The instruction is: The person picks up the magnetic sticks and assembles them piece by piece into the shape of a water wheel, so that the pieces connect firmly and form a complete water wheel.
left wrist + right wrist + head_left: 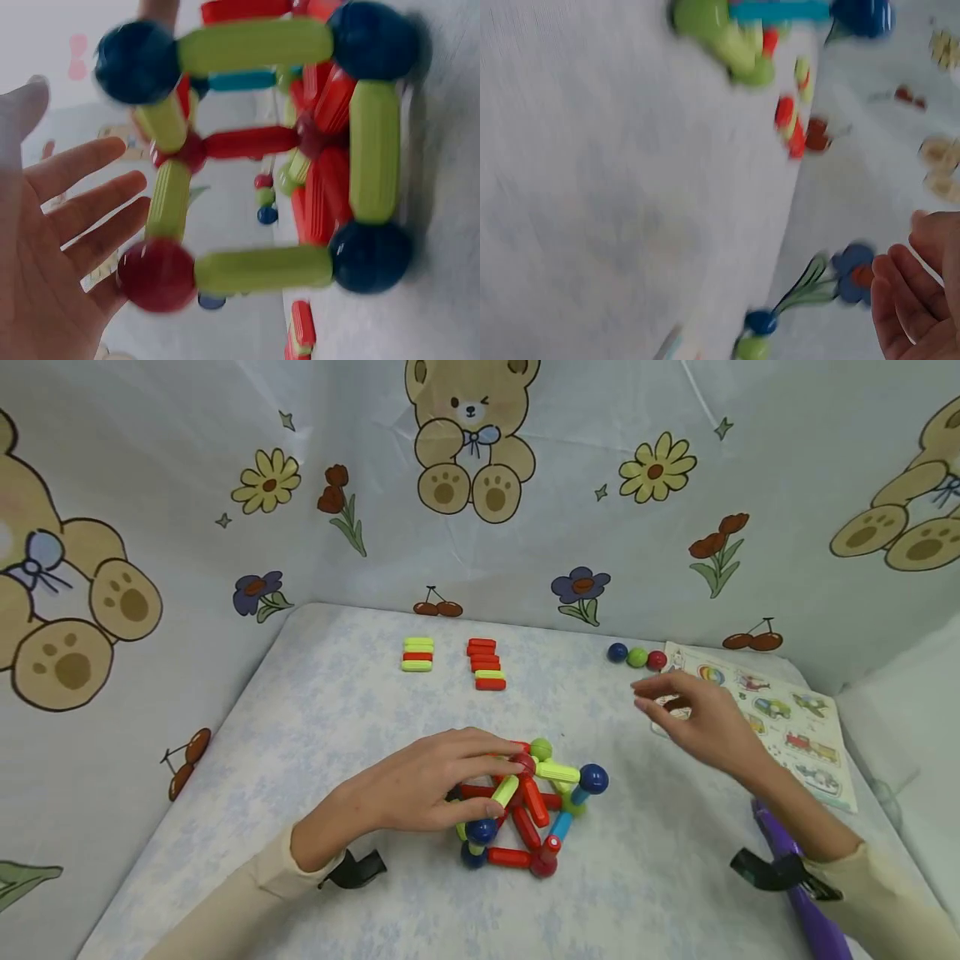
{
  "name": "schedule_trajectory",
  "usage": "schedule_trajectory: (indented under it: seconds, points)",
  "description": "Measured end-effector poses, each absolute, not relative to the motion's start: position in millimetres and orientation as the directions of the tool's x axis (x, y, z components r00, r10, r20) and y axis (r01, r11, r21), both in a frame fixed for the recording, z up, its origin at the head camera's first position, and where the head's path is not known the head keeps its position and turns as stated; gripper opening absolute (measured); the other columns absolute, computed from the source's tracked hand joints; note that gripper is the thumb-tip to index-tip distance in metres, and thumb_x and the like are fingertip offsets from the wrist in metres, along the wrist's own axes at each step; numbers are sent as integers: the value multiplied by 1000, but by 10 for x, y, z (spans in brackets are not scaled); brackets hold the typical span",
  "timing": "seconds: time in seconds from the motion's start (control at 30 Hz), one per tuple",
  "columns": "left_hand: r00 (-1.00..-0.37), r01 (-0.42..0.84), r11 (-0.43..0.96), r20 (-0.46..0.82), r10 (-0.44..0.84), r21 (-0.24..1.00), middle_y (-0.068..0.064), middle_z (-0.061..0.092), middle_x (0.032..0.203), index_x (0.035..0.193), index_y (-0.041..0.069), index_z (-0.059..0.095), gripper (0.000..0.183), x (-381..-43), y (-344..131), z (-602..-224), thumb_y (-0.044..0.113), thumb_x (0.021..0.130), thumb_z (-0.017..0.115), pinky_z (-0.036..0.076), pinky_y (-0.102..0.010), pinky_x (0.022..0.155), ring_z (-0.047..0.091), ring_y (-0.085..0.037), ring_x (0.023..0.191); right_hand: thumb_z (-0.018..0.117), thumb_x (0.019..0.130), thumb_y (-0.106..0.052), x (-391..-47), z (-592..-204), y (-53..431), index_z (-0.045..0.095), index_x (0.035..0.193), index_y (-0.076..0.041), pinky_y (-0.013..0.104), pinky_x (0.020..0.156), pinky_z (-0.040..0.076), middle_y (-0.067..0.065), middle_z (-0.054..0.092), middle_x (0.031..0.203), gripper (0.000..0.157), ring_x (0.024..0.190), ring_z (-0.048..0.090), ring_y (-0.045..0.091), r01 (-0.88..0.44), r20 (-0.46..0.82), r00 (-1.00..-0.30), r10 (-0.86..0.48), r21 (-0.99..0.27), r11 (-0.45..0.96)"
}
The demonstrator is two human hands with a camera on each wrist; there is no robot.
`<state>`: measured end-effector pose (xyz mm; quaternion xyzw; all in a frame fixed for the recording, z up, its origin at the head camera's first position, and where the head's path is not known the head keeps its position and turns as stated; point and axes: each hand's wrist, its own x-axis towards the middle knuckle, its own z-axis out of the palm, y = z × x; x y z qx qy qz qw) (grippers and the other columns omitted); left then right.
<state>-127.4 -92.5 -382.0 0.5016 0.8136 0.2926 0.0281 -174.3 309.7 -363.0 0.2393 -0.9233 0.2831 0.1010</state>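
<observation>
A frame of magnetic sticks and balls [527, 828] stands on the table before me, built from red, yellow-green and blue sticks with blue, red and green balls at its corners. My left hand [442, 781] lies over its left and upper side, fingers extended near a red ball. Seen from the left wrist, those fingers [90, 161] are spread beside a square side of the frame, with a dark red ball [157, 274] close to the palm. To the right, my right hand [708, 727] is raised in the air with loosely bent fingers and nothing in them.
Loose sticks lie in two stacks, one on the left [417, 656] and another [487, 664] beside it. A blue ball [617, 652], a green ball [637, 657] and a red ball [657, 660] sit by a picture sheet [817, 731]. A purple object [813, 906] lies at the right edge.
</observation>
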Motion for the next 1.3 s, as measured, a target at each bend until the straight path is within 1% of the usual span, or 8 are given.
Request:
schedule_trajectory:
  seconds: [0.13,0.23,0.43,0.6,0.87,1.1,1.2,1.3]
  points:
    - [-553,758,366,234,800,539,5,61,154,147,20,68,44,-1354,-1055,-3810,40,107,69,52,-36,113,54,-11,141,74,103,-9,-2325,-3784,3292,72,127,2,34,88,63,21,75,118,27,102,73,37,-434,209,-901,-381,-424,795]
    - [-594,722,399,211,776,565,6,64,149,143,20,70,42,-1410,-1156,-3819,38,106,71,55,-36,109,57,-11,138,72,103,-8,-2670,-3962,3349,68,135,4,59,90,59,28,68,129,34,106,69,43,-409,105,-911,-400,-364,837]
    - [-639,623,391,154,753,678,10,69,139,138,21,73,38,-1535,-1309,-3838,35,103,76,54,-39,110,61,-10,133,70,102,-7,-3119,-4225,3341,60,146,2,70,99,51,36,50,146,45,122,60,55,-362,0,-927,-374,-257,896]
    - [-604,587,291,169,779,755,4,74,133,132,17,76,34,-1647,-1403,-3850,28,100,80,59,-41,103,67,-10,124,72,101,-7,-3281,-4298,3292,59,146,3,72,104,45,36,50,146,48,122,60,56,-350,-15,-932,-362,-223,910]
    - [-591,531,247,145,794,810,5,75,124,126,16,79,32,-1746,-1517,-3854,18,95,86,63,-48,94,70,-10,113,74,101,-7,-3391,-4358,3224,65,140,4,68,105,48,33,58,140,42,124,60,52,-331,-3,-938,-347,-297,896]
    - [-595,497,254,113,796,830,5,76,122,124,17,80,29,-1772,-1485,-3889,17,95,86,64,-42,91,70,-11,111,81,98,-13,-2920,-4173,3118,69,136,1,60,94,57,24,67,125,43,112,70,43,-396,149,-918,-368,-405,824]
    - [-601,483,254,106,792,838,6,76,121,123,18,81,29,-1778,-1486,-3910,16,95,86,64,-44,91,71,-11,110,84,96,-15,-2567,-4021,3001,71,135,-1,35,91,62,18,69,122,43,107,71,36,-436,241,-900,-363,-472,766]
    - [-604,470,248,104,790,847,5,76,121,123,18,81,29,-1783,-1494,-3928,17,94,86,64,-48,91,71,-12,109,87,92,-9,-2196,-3870,2881,73,132,-3,12,86,56,13,71,122,43,102,71,21,-492,325,-870,-371,-541,682]
